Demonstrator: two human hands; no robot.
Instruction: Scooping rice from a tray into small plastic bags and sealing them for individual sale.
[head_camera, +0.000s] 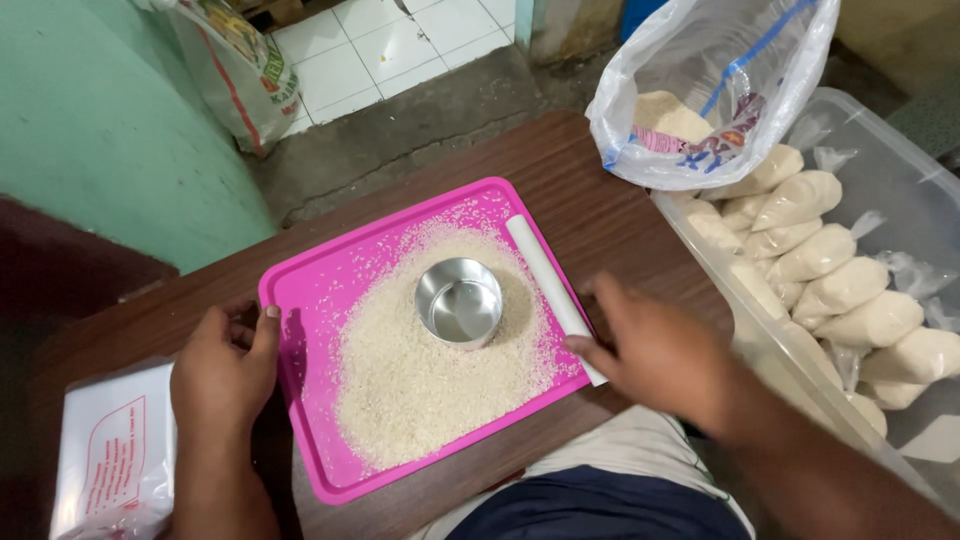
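The right hand (655, 350) pinches the near end of a white stick (553, 290) on the pink tray's (300, 290) right rim. The left hand (225, 365) grips the left rim. A steel cup (459, 301) sits in the rice (420, 370).

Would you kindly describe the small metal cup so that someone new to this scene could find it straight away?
Start at the brown wooden table and find the bright pink tray at its middle, spread with pale rice. The metal cup stands upright in the rice near the tray's centre, left of a white roll. It is the only shiny, round, silver thing there, and it is empty.
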